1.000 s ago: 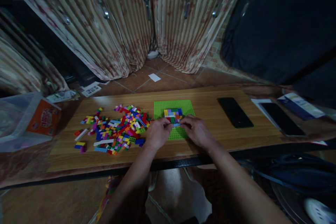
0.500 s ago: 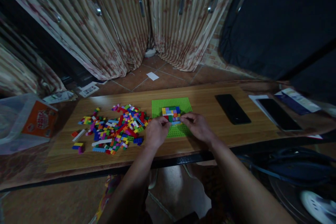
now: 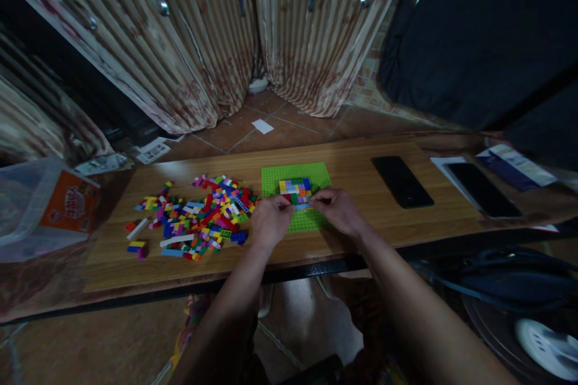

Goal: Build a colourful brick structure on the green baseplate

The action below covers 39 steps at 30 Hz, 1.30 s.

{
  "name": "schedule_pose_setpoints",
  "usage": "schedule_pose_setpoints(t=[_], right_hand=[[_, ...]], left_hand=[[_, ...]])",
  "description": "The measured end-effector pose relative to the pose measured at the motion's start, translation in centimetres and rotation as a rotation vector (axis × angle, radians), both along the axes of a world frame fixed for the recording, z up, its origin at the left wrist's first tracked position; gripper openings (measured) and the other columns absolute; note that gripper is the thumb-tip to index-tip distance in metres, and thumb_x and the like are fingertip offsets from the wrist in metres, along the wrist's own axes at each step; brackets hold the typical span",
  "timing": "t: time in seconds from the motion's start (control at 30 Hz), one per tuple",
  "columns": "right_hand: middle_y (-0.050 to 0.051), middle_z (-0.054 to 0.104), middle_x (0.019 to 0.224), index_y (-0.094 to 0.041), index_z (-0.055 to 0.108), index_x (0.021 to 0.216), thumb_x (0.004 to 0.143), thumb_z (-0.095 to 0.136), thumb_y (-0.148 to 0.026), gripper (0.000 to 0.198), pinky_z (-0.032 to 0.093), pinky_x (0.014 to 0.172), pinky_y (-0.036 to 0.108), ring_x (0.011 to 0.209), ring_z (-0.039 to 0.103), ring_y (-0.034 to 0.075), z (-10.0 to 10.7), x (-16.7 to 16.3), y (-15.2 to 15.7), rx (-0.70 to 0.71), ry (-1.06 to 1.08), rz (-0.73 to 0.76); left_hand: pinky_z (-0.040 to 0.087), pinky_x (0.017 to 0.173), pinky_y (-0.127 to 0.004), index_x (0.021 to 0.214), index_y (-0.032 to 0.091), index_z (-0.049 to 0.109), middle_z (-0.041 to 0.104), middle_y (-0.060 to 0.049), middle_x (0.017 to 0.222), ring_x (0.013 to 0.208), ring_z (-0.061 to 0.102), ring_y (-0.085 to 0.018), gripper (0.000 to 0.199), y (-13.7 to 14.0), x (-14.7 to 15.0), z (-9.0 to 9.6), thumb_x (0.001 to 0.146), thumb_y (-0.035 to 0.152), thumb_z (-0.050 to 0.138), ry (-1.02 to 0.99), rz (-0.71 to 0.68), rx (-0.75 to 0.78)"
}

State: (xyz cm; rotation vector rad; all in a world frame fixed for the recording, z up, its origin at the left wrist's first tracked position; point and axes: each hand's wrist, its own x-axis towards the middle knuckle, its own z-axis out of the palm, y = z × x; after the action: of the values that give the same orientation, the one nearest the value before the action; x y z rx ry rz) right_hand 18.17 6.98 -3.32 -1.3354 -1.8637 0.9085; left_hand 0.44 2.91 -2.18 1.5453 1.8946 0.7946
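Observation:
A block of multicoloured toy bricks stands on the green baseplate. Along its near side lies a light blue brick, its two ends between my hands. My left hand is closed, thumb and index finger pinching at the left end of that brick. At the right end, my right hand is also closed in a pinch. The fingertips cover the brick's ends, and whether it is fully pressed down I cannot tell.
Left of the baseplate, a pile of loose bricks spreads over the wooden board. A black phone lies on the right, with another dark phone beyond. A clear plastic bin stands far left.
The view has tipped slightly downward. Both hands keep their pinch at the light blue brick, with barely any shift against the baseplate.

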Motion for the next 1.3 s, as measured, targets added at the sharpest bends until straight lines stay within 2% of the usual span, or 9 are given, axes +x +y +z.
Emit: schedule_pose_setpoints(t=[0.3,0.47,0.57,0.67,0.77,0.87,0.97,1.13,1.3], right_hand=[[0.003,0.071,0.074,-0.021,0.071,0.070,0.076,0.062,-0.027,0.013,0.046,0.071,0.032,0.073,0.064,0.018,-0.1,-0.1,0.1,0.009,-0.034,0.017],[0.002,0.071,0.074,-0.021,0.073,0.073,0.076,0.063,-0.038,0.020,0.047,0.069,0.031,0.071,0.063,0.018,-0.5,0.4,0.3,-0.063,0.062,0.030],[0.002,0.069,0.068,-0.019,0.072,0.073,0.075,0.064,-0.044,0.027,0.047,0.064,0.029,0.065,0.061,0.017,-1.1,1.2,0.8,-0.088,0.191,-0.070],[0.002,0.066,0.063,-0.016,0.070,0.073,0.074,0.065,-0.050,0.034,0.046,0.059,0.028,0.060,0.058,0.016,-1.3,1.9,1.5,-0.075,0.260,-0.208],[0.002,0.063,0.061,-0.015,0.068,0.072,0.072,0.066,-0.051,0.036,0.044,0.055,0.026,0.058,0.055,0.014,-0.7,1.8,1.7,-0.034,0.328,-0.321],[0.000,0.061,0.059,-0.015,0.069,0.073,0.073,0.067,-0.048,0.033,0.042,0.054,0.025,0.057,0.053,0.013,0.4,0.7,1.1,0.008,0.369,-0.355],[0.001,0.064,0.064,-0.017,0.071,0.078,0.078,0.065,-0.046,0.030,0.044,0.060,0.027,0.062,0.057,0.015,1.4,-1.0,-0.2,0.056,0.313,-0.266],[0.004,0.069,0.084,-0.020,0.071,0.083,0.088,0.057,-0.040,0.025,0.047,0.074,0.032,0.079,0.063,0.018,2.1,-4.0,-2.6,0.192,0.156,0.021],[0.006,0.069,0.094,-0.022,0.069,0.093,0.092,0.051,-0.029,0.020,0.049,0.081,0.035,0.087,0.065,0.020,1.8,-6.6,-4.0,0.309,0.004,0.189]], left_hand=[[0.044,0.062,-0.026,0.071,0.021,0.072,0.072,-0.001,0.072,0.066,0.063,-0.016,0.010,-0.2,0.8,0.4,0.077,0.025,0.065,0.017,0.092,-0.047],[0.042,0.062,-0.026,0.073,0.021,0.072,0.071,-0.001,0.073,0.068,0.062,-0.015,0.011,-0.6,0.4,0.1,0.079,0.025,0.064,0.010,0.040,0.006],[0.039,0.061,-0.025,0.072,0.020,0.071,0.068,0.000,0.068,0.064,0.059,-0.014,0.016,-0.7,-0.3,0.3,0.082,0.028,0.061,-0.023,-0.036,0.036],[0.035,0.058,-0.024,0.066,0.018,0.067,0.058,0.003,0.057,0.058,0.053,-0.012,0.025,-0.6,-1.4,0.8,0.085,0.030,0.056,-0.075,-0.042,0.085],[0.030,0.054,-0.023,0.058,0.016,0.061,0.046,0.005,0.050,0.052,0.044,-0.010,0.030,-0.1,-3.1,1.2,0.084,0.031,0.055,-0.162,0.037,0.163],[0.029,0.052,-0.023,0.057,0.016,0.059,0.043,0.005,0.050,0.051,0.040,-0.009,0.030,0.3,-5.3,1.3,0.081,0.032,0.057,-0.265,0.169,0.271],[0.030,0.051,-0.022,0.059,0.016,0.060,0.044,0.005,0.050,0.050,0.038,-0.008,0.028,0.3,-7.4,1.5,0.080,0.034,0.059,-0.394,0.327,0.364],[0.029,0.048,-0.020,0.065,0.013,0.066,0.050,0.004,0.053,0.048,0.039,-0.007,0.027,-0.7,-9.5,2.8,0.078,0.036,0.062,-0.659,0.584,0.484],[0.029,0.046,-0.018,0.075,0.011,0.069,0.055,0.003,0.056,0.046,0.040,-0.005,0.027,-1.5,-10.2,3.6,0.075,0.038,0.067,-0.846,0.664,0.543]])
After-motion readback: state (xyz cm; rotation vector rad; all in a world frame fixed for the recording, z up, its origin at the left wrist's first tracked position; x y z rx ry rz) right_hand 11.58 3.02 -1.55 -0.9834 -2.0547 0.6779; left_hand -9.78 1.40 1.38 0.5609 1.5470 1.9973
